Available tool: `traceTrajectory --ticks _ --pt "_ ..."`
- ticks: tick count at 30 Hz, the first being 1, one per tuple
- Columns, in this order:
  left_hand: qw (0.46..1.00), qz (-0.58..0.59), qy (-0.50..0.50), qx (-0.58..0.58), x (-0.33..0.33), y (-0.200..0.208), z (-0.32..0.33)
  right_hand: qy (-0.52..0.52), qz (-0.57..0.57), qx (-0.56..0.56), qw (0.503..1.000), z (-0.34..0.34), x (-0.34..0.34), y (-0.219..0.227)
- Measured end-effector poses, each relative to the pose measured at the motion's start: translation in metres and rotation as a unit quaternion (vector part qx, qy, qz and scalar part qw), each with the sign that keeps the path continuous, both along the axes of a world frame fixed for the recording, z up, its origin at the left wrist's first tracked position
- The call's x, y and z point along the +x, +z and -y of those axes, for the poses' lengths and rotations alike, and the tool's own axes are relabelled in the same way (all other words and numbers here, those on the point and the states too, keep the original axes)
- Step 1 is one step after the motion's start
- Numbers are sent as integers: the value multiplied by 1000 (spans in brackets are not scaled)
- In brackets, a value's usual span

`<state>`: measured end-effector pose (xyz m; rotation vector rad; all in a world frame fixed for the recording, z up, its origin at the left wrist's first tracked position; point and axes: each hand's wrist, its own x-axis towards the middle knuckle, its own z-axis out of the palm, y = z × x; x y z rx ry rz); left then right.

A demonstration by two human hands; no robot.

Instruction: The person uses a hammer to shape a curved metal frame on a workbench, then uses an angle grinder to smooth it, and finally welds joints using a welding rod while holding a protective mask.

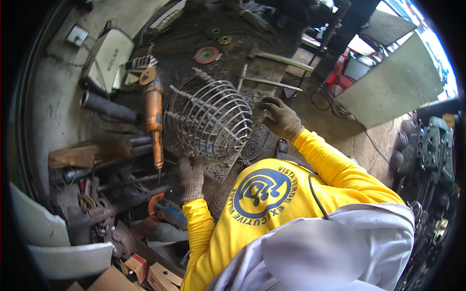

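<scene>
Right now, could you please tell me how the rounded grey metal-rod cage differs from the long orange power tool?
The rounded grey metal-rod cage is an openwork frame; the long orange power tool has a solid body. The cage is broad, the power tool narrow. The gloved left hand is at the cage's near edge, apart from the power tool. They lie side by side.
</scene>
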<state>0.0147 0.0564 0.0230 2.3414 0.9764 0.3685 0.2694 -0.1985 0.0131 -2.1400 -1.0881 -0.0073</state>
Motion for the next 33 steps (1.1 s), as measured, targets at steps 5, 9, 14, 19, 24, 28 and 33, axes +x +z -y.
traceTrajectory --ticks 5,9,14,19,24,28,33 --pt "999 26 22 -13 -5 -14 -3 -79 -61 86 991 8 40 13" --pt "1000 8 23 -13 -4 -17 -5 -239 -104 327 908 33 116 27" --pt "998 17 40 -37 -3 -15 3 -419 -116 216 874 89 239 45" --pt "985 -126 90 78 16 25 40 -453 -106 192 864 91 319 50" --pt "973 -141 182 19 13 17 45 -478 -116 203 847 75 323 52" --pt "940 -218 254 70 44 43 82 -519 -63 237 819 79 342 8" --pt "911 -137 389 -6 -11 -28 64 -450 -56 197 869 86 332 29"
